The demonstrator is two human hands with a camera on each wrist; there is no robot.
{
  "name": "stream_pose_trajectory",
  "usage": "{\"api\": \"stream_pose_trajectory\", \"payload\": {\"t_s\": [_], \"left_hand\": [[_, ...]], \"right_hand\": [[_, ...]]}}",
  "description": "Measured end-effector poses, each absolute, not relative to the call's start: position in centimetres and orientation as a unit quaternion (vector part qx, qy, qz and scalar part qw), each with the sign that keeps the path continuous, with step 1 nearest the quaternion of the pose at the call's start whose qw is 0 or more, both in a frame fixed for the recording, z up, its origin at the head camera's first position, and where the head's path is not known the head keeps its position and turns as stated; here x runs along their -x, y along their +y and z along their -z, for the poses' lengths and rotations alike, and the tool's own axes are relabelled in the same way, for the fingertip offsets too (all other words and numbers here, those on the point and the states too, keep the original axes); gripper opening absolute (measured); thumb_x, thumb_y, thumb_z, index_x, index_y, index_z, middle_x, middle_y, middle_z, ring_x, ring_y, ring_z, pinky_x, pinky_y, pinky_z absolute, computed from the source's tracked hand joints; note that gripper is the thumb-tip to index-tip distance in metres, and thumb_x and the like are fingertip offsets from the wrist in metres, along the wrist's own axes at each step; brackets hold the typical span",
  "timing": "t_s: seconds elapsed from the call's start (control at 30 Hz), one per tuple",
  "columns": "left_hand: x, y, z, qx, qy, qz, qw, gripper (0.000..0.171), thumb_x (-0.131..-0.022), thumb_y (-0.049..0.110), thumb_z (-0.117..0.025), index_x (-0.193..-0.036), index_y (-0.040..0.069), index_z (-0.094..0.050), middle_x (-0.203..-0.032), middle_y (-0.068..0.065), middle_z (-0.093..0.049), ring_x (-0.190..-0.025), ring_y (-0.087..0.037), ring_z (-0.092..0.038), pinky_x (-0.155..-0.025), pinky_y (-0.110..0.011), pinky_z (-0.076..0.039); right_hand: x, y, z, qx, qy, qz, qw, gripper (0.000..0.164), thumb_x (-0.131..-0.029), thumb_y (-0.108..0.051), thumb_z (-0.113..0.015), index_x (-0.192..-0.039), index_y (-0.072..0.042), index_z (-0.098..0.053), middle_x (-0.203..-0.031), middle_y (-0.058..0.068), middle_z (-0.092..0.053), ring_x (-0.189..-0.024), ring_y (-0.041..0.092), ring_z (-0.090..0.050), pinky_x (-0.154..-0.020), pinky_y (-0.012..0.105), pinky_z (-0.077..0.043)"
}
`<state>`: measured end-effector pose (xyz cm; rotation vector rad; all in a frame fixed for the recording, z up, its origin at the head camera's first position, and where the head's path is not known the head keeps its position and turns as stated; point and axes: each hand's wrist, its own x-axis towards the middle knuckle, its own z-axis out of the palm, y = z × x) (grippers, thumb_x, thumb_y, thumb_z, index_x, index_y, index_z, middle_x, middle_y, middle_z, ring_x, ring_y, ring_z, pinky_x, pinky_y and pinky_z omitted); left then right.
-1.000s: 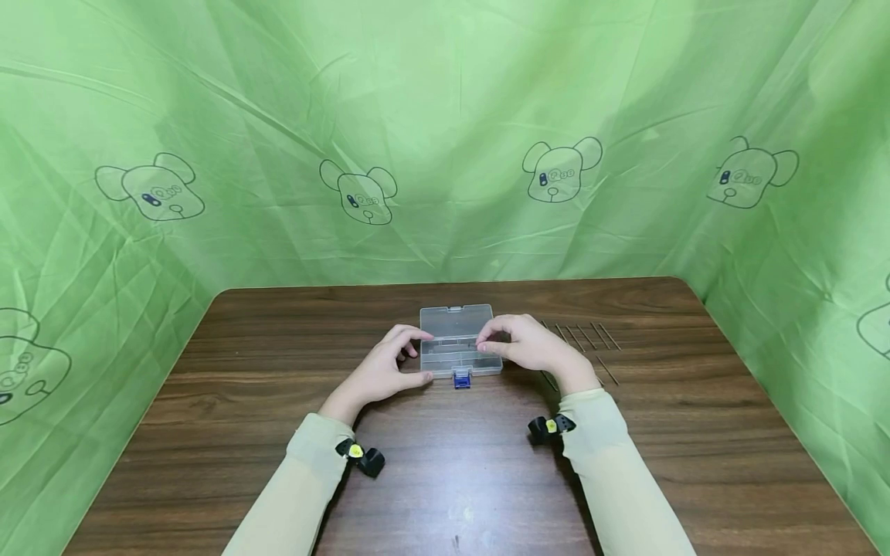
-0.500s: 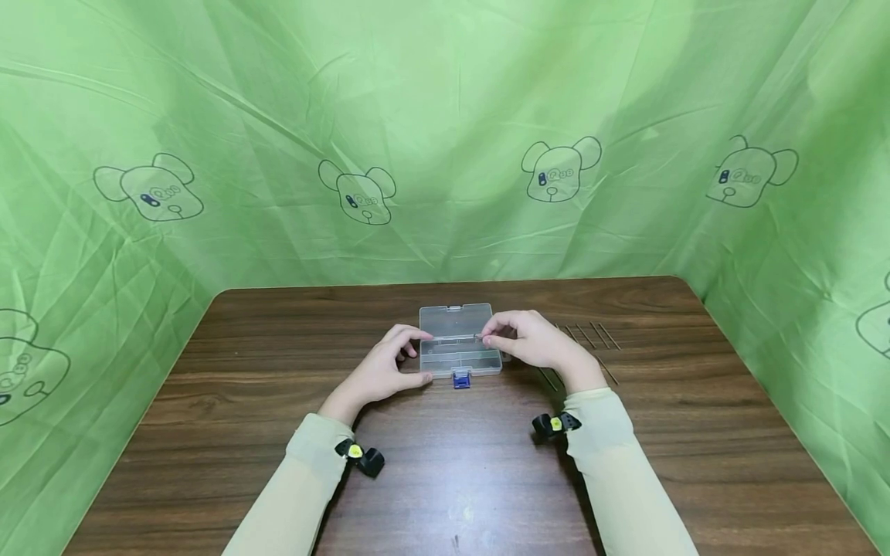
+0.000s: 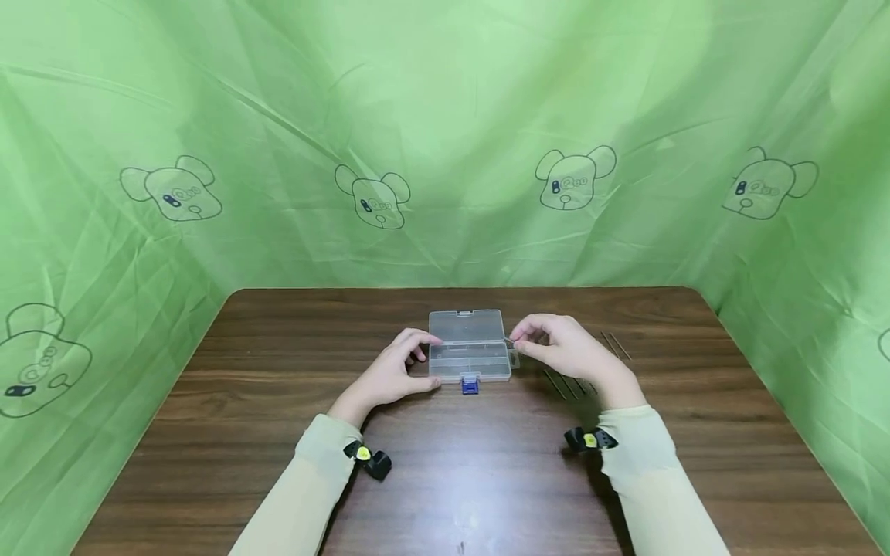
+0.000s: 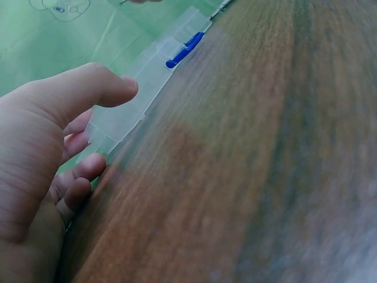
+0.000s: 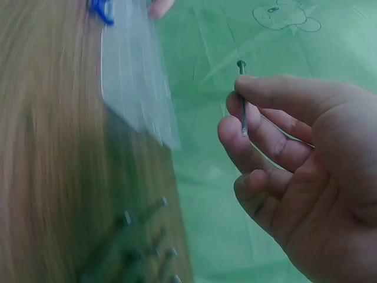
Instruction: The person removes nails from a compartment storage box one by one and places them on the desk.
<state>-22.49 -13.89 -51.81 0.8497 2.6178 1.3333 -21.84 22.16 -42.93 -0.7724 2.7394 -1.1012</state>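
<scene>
A clear plastic compartment box (image 3: 452,361) lies on the table with its lid (image 3: 464,326) laid back and a blue latch (image 3: 470,385) at the front. My left hand (image 3: 385,374) holds the box's left end, thumb at the front corner and fingers near the hinge side. Just past the right end is my right hand (image 3: 566,347). It pinches a small metal nail (image 5: 244,115) between thumb and fingers, and the right wrist view shows the nail's head above the thumb. Several other nails (image 3: 555,384) lie on the table, partly hidden under the right hand.
Two more nails (image 3: 620,345) lie farther back on the right. The brown wooden table (image 3: 278,432) ends at a green cloth backdrop (image 3: 459,232) behind and at both sides. Both wrists wear small black cameras.
My right hand has moved right, from over the box to beyond its right end, a nail at its fingertips. The left hand keeps its place on the box. The head view has shifted slightly.
</scene>
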Motion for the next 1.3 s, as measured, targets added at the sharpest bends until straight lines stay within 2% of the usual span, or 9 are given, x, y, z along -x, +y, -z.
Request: {"api": "stream_pose_trajectory", "payload": {"t_s": [0.3,0.57,0.8,0.97,1.3], "left_hand": [[22.5,-13.7,51.8,-0.275,0.855,-0.437,0.044,0.066,-0.088,0.027,-0.094,-0.147,0.021,-0.064,-0.134,-0.003,-0.057,-0.107,-0.018,-0.056,-0.088,-0.038,-0.049],[22.5,-13.9,51.7,-0.277,0.856,-0.435,0.040,0.065,-0.088,0.027,-0.094,-0.146,0.023,-0.064,-0.133,-0.002,-0.057,-0.106,-0.017,-0.056,-0.086,-0.036,-0.049],[22.5,-13.7,51.8,-0.279,0.855,-0.436,0.038,0.065,-0.089,0.029,-0.093,-0.146,0.022,-0.065,-0.134,-0.003,-0.058,-0.106,-0.017,-0.057,-0.087,-0.038,-0.049],[22.5,-13.8,51.8,-0.277,0.857,-0.432,0.037,0.064,-0.089,0.027,-0.093,-0.147,0.021,-0.065,-0.133,-0.001,-0.057,-0.106,-0.017,-0.057,-0.087,-0.038,-0.049],[22.4,-13.6,51.7,-0.277,0.857,-0.432,0.037,0.065,-0.088,0.026,-0.094,-0.146,0.020,-0.065,-0.133,-0.002,-0.057,-0.106,-0.017,-0.057,-0.087,-0.037,-0.049]], "right_hand": [[20.3,27.9,41.4,0.201,0.924,0.325,-0.002,0.016,-0.106,-0.015,-0.073,-0.121,-0.010,-0.077,-0.103,-0.003,-0.074,-0.096,0.016,-0.066,-0.081,0.030,-0.053],[18.1,31.8,41.3,0.157,0.937,0.311,-0.032,0.014,-0.107,-0.020,-0.072,-0.117,-0.011,-0.076,-0.103,-0.001,-0.073,-0.091,0.012,-0.062,-0.076,0.025,-0.050],[16.8,34.5,42.3,0.112,0.944,0.308,-0.034,0.016,-0.109,-0.020,-0.070,-0.121,-0.010,-0.073,-0.108,0.004,-0.075,-0.088,0.010,-0.060,-0.074,0.027,-0.048],[16.3,35.5,43.4,0.088,0.947,0.309,-0.029,0.019,-0.109,-0.020,-0.070,-0.122,-0.006,-0.074,-0.109,0.007,-0.077,-0.086,0.008,-0.064,-0.074,0.027,-0.051],[15.8,37.0,45.3,0.070,0.951,0.300,0.006,0.019,-0.105,-0.022,-0.075,-0.118,-0.007,-0.075,-0.099,0.000,-0.075,-0.075,0.004,-0.065,-0.072,0.031,-0.048]]}}
